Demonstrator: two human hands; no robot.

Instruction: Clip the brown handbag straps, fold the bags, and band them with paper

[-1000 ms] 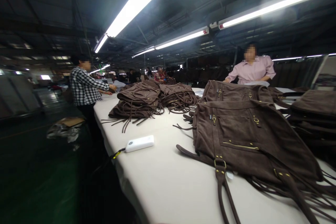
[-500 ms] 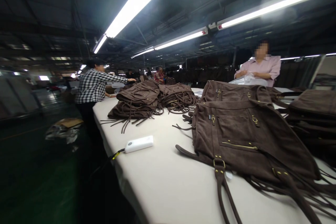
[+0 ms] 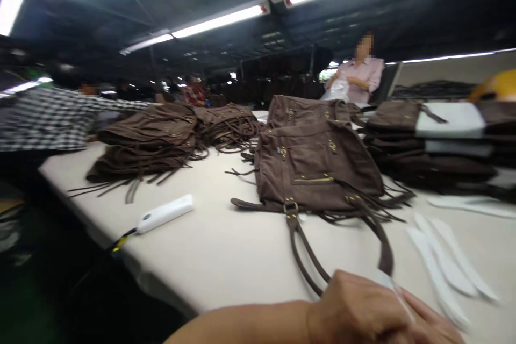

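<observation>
My left hand (image 3: 358, 301) is at the bottom right of the view, its fingers curled round a thin white strip (image 3: 397, 290). Against it, at the lower edge, is my right hand (image 3: 429, 322), partly hidden and blurred; what its fingers hold is unclear. Just beyond them a dark brown bag (image 3: 318, 166) with brass buckles and a zip lies on the pale table (image 3: 237, 258). One looped handle reaches toward my left hand. Several white strips (image 3: 447, 263) lie to the right of my hands.
Stacked brown bags (image 3: 149, 140) stand at the left and others (image 3: 395, 118) at the right, some with white wrapping. A white device (image 3: 165, 214) with a cord lies near the left edge. A person in checked clothing (image 3: 60, 118) leans in; another in pink (image 3: 363, 72) stands behind.
My two hands have come into view at the bottom, with a white strip. The view has turned right, showing white strips and more of the right-hand stack.
</observation>
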